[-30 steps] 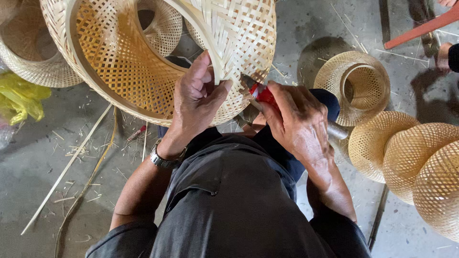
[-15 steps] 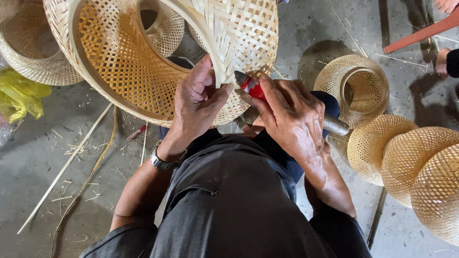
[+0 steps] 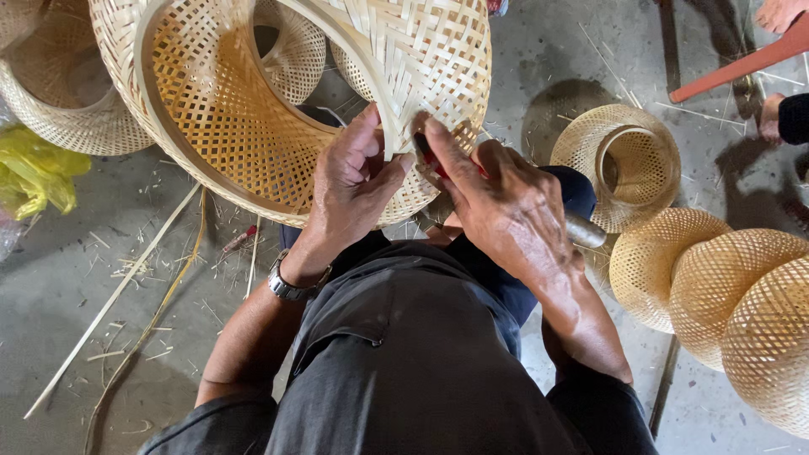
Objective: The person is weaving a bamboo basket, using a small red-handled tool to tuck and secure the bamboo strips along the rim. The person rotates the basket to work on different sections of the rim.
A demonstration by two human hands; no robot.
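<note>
Since the earlier moment the right hand (image 3: 497,198) had slid up from beside the knee to the lower edge of the big woven basket (image 3: 253,109), and the red-handled tool (image 3: 431,160) it gripped had come in against the weave. The left hand (image 3: 354,181) had stayed on the basket's rim, its fingers curled and its thumb pressed against a pale strip (image 3: 389,126) at the edge, pinching it in place. The right hand was closed around the tool, forefinger stretched along it toward the strip; only a bit of red showed between the fingers, and the tip could not be made out. The two hands lay just beside each other, nearly touching. The basket was tilted on its side above the person's lap, its open mouth facing the camera. A metal watch (image 3: 291,286) sat on the left wrist. On the concrete floor (image 3: 93,278) lay thin bamboo sticks (image 3: 118,295), a yellow bag (image 3: 34,173) at the left, and several rounded woven shades (image 3: 716,295) at the right.
</note>
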